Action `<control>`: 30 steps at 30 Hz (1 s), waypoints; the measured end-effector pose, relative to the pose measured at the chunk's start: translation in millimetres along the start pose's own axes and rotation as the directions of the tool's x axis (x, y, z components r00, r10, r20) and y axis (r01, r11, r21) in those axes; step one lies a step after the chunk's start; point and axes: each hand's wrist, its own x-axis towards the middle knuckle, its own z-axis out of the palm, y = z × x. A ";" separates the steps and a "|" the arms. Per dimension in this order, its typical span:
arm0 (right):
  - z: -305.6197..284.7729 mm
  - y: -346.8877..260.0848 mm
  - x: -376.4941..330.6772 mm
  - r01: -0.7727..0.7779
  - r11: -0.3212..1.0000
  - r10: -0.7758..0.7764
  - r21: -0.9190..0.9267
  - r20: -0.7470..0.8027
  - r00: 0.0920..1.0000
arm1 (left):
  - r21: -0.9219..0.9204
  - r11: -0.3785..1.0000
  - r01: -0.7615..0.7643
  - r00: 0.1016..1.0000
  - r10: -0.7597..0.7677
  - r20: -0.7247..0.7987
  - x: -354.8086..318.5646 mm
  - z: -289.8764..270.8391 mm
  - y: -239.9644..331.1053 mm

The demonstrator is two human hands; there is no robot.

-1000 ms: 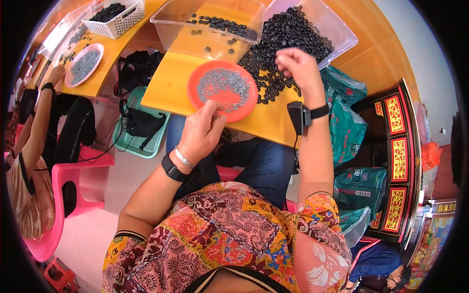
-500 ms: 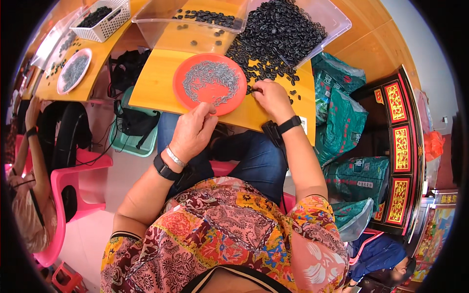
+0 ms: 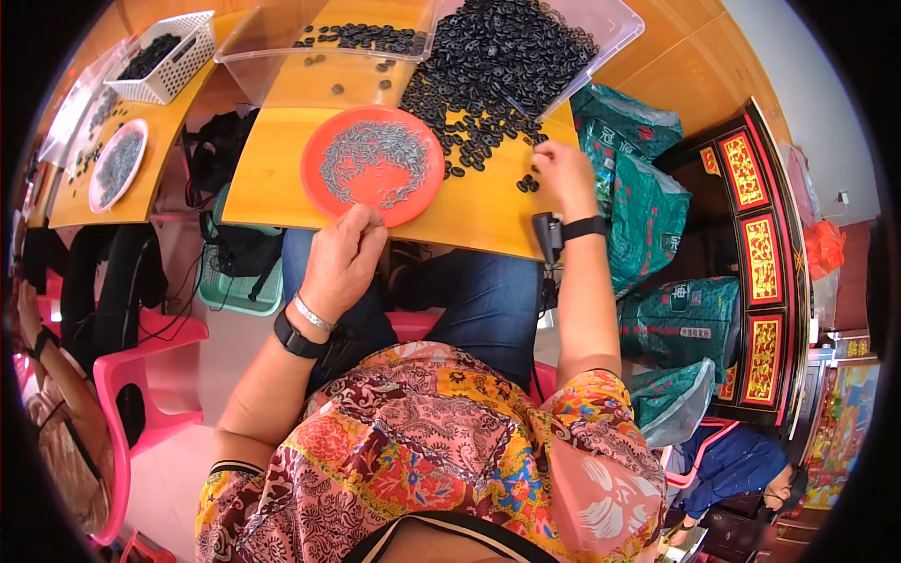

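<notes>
My left hand (image 3: 349,255) is closed with curled fingers at the near rim of a red plate (image 3: 315,192); whatever it pinches is hidden. Small grey metal pieces (image 3: 361,150), slim and screw-like, lie spread over that plate. Over the table's right edge, my right hand (image 3: 566,176) has its fingertips pressed together beside a few loose black oval pieces (image 3: 527,185). Whether a piece is between those fingertips is too small to tell. A large heap of the same black pieces (image 3: 502,52) spills from a clear plastic bin (image 3: 615,21) onto the wood.
A second clear bin (image 3: 282,75) stands at the table's far left. Green bags (image 3: 643,202) fill the floor to the right. On the neighbouring table (image 3: 80,206) are a pale plate (image 3: 119,167) and a white basket (image 3: 174,70). Another person's arm (image 3: 61,361) shows at left.
My right hand has moved right, from the black pieces beside the plate to the table's right edge. The left hand stays by the plate's near rim. The whole view has shifted slightly.
</notes>
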 end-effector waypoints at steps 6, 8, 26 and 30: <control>8.5 65.4 -4.3 -0.188 0.982 0.186 0.012 0.091 0.978 | 0.002 1.000 -0.015 1.000 0.014 0.024 -0.5 2.7 0.0; 14.9 69.4 -2.6 -0.196 0.979 0.189 0.061 0.108 0.976 | 0.012 1.000 -0.006 1.000 0.006 0.030 -0.6 3.7 -0.8; -15.5 -85.3 -30.6 -0.250 0.596 -0.094 0.763 0.375 0.922 | -0.143 0.984 0.102 0.994 -0.096 0.049 -3.6 6.3 -7.4; 5.9 -153.2 -60.0 -0.320 0.505 -0.282 0.802 0.503 0.817 | -0.303 0.924 0.234 0.965 -0.183 0.186 -5.3 10.6 -15.2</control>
